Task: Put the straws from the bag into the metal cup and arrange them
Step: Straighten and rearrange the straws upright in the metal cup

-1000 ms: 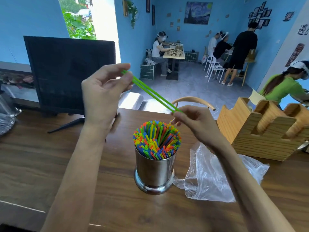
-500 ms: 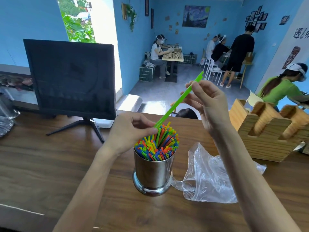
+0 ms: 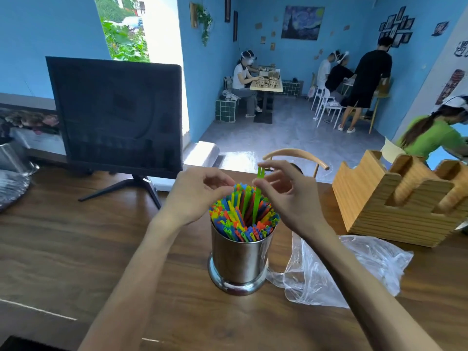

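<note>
The right hand [image 3: 288, 193] pinches a green straw [image 3: 257, 196] standing partly sunk among the coloured straws [image 3: 240, 219]. The left hand [image 3: 200, 196] has its fingers curled at the bundle's far edge; whether it grips any I cannot tell. The metal cup [image 3: 239, 262] stands on the worktop [image 3: 76, 249], the plastic bag [image 3: 336, 272] crumpled just beside it.

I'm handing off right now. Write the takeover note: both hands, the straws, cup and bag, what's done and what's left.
Right hand: pinches a green straw standing upright, partly down among the others.
Left hand: fingers curled at the straw tops; grip unclear.
Metal cup: upright on the table, packed with coloured straws.
Plastic bag: right of the cup, looks empty.
Done: nearly all straws are in.
Left: seat the green straw, level the tops.
</note>
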Demonstrator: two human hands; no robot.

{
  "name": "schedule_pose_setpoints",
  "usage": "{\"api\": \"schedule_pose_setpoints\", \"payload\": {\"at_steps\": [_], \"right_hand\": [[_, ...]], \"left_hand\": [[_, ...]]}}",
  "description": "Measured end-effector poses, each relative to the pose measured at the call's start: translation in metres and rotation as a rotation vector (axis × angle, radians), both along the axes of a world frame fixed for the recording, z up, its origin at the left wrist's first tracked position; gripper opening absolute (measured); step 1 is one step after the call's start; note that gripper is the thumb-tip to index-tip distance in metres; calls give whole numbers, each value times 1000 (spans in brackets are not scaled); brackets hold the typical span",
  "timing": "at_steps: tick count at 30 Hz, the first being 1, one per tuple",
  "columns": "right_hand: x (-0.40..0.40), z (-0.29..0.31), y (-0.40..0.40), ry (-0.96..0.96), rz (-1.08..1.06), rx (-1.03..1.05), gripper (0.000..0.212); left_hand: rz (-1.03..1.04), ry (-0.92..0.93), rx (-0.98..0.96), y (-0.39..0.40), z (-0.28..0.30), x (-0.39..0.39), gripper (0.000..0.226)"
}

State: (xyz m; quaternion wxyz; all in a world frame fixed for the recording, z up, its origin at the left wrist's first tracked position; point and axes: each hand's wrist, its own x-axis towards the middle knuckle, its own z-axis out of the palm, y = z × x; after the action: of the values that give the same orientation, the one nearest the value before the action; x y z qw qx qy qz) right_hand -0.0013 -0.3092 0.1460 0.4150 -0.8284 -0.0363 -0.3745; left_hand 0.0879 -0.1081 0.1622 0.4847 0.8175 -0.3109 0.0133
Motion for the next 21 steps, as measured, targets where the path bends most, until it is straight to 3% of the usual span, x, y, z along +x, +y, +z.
{"api": "schedule_pose_setpoints", "payload": {"at_steps": [5,13,21], "right_hand": [[0,-20,-3,98,-7,-239,11],[0,-20,-8,145,-24,-183,8],[-3,-20,-9,186,-17,-166,9]], "left_hand": [[9,-127,190,-16,-3,1,16],[43,-315,527,-35,9,1,26],[6,-322,556,-36,12,1,17]]}}
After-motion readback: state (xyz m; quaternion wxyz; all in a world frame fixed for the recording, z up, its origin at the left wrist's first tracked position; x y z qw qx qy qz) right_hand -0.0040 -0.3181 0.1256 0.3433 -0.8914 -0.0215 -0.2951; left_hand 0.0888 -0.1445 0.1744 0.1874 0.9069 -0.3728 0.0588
